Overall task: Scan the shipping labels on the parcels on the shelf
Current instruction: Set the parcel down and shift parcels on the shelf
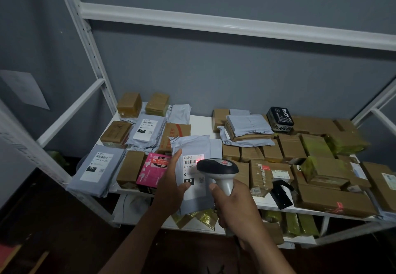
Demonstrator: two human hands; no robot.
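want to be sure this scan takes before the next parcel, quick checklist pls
1. Left hand holds the grey mailer with its label facing up: ok.
2. Right hand grips the scanner handle: ok.
3. Red scan light lands on the label's barcode: ok.
4. Barcode uncovered: the scanner head hides part of the label, cannot tell.
5. Scan registered: cannot tell.
6. Free spot on the shelf to put it down: ok.

My scanner is smooth glossy plastic; the mailer is matt grey plastic film with a paper label.
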